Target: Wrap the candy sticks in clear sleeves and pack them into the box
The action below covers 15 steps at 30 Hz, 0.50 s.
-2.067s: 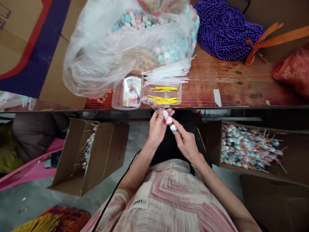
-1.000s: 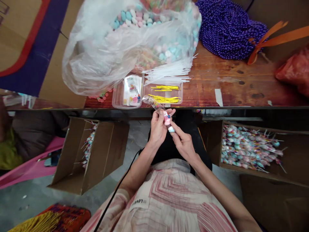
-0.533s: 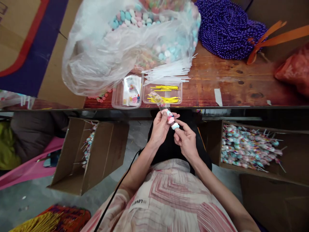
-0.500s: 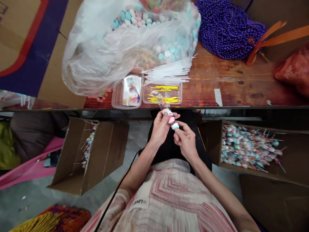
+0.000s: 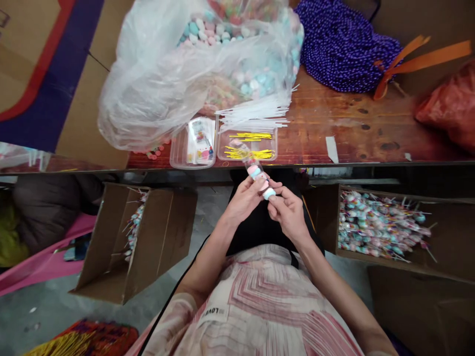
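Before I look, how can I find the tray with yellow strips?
Find the big cloudy plastic bag on the wooden table. Near the table's front edge is a clear tray, with another tray at its left. Yours holds yellow strips; its neighbour, white printed pieces.

Pink-and-white garment (image 5: 267,301), 1 LOVE label (image 5: 214,312)

two hands (image 5: 247,198), two clear plastic trays (image 5: 178,148), one purple cord bundle (image 5: 345,47)
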### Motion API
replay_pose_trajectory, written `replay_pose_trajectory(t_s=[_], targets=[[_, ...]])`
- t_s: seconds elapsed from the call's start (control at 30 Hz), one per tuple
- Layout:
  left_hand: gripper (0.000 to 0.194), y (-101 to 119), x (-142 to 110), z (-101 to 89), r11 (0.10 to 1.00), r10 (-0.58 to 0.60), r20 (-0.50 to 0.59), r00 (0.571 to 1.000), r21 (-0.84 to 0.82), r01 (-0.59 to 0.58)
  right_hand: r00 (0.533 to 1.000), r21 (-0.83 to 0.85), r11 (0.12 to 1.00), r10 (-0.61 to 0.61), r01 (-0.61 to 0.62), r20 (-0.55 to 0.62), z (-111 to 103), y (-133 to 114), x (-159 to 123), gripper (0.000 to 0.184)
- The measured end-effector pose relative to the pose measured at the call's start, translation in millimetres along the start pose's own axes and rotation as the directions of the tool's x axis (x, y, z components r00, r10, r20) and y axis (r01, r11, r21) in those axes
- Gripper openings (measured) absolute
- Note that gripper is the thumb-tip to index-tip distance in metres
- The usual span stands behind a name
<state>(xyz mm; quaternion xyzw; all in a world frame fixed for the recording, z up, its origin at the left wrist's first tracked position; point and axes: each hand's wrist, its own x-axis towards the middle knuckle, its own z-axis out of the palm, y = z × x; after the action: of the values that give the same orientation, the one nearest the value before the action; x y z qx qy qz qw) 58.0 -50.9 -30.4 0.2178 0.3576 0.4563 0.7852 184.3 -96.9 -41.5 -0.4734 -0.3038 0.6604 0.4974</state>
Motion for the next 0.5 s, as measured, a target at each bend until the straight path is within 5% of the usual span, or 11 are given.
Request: replay_pose_trajectory(t_s=[0.1, 0.23, 0.5], targets=[[0.028, 4.0, 0.8, -4.5, 0.997, -0.025, 0.034, 0.999, -0.067, 0.027, 0.999, 0.068, 0.996, 0.049, -0.050, 0.023, -1.8, -2.2, 0.1, 0.028], [0.023, 4.6, 5.8, -3.4, 0.986, -0.009, -0.059, 0.998, -0.166, -0.001, 0.996, -0.015, 0.996, 0.082, -0.082, -0.048, 1.1, 2.4, -3.9, 0.030], [0.028, -1.0, 7.3, 8.4, 0.983, -0.007, -0.175, 0.984, -0.184, -0.026, 0.995, -0.217, 0.976, -0.043, 0.021, -0.095, 0.3, 13.0, -8.7, 0.025]])
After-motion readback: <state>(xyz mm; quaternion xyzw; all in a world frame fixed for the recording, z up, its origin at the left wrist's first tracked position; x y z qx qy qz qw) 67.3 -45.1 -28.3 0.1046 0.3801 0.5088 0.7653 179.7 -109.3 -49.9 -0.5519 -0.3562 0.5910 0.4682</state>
